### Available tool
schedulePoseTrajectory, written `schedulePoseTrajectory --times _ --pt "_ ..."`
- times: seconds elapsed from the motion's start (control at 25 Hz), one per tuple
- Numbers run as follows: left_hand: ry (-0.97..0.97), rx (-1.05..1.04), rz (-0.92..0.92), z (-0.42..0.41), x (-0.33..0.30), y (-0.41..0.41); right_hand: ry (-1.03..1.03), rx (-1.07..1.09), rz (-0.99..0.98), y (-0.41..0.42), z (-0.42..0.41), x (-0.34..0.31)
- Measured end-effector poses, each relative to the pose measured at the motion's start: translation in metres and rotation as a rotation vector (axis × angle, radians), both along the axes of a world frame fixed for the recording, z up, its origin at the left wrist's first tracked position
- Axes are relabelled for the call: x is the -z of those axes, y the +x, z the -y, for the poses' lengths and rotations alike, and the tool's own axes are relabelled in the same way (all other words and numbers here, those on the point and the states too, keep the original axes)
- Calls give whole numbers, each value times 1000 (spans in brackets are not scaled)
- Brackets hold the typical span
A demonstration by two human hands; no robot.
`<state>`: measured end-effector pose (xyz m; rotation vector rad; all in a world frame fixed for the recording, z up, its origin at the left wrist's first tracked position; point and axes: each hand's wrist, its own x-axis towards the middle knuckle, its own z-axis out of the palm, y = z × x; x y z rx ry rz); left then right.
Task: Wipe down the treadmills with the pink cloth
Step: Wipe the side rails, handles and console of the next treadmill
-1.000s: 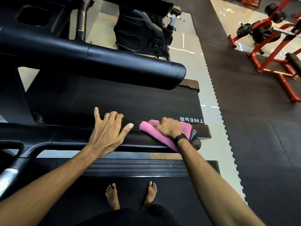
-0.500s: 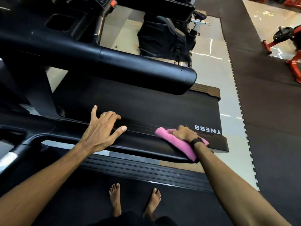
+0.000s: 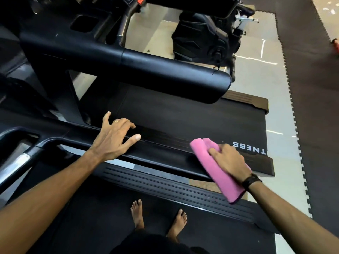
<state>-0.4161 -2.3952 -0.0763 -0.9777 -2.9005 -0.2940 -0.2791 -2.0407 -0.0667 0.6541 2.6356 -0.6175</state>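
A black treadmill [image 3: 183, 114] lies across the view, its belt beyond a ribbed side rail [image 3: 165, 142]. My right hand [image 3: 229, 158] presses the folded pink cloth [image 3: 216, 167] onto the near end of that rail, fingers lying over the cloth; the cloth's lower part hangs over the rail's edge. My left hand [image 3: 113, 138] rests on the same rail further left, fingers spread and bent, holding nothing. A thick black handrail [image 3: 165, 70] runs above the belt.
I stand barefoot on a second treadmill's belt [image 3: 91, 217], its ribbed rail [image 3: 174, 187] just in front of my feet. A black exercise bike [image 3: 205, 37] stands beyond. Dark rubber floor mats [image 3: 311, 107] lie to the right, pale floor between.
The view has shifted left and down across the frames. My right hand with the cloth has slid along the rail's end and the cloth now hangs further over the near edge. My left hand stays put.
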Motion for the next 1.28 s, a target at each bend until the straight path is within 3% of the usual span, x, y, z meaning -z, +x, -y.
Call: schedulePoseTrajectory --times 0.08,0.16,0.36,0.48,0.6,0.72,1.12,1.28 --pt "3 -7 -6 0 -1 0 -108 114 85 -18 -3 7" --pt "10 -5 -14 -1 -1 2 -19 26 67 -25 13 10" --pt "59 -8 -32 0 -2 2 224 -287 -422 15 49 -6" --pt "134 -10 -35 1 -2 1 354 -327 -467 9 91 0" --pt "331 -87 -18 7 -5 1 447 -372 -476 -14 146 3" --pt "418 -121 -16 22 -12 -3 432 -383 -441 -35 178 1" --pt "385 -225 -7 92 -22 -14 290 -470 -551 -120 318 3" --pt "402 -230 -17 98 -29 -18 255 -559 -576 -136 337 3"
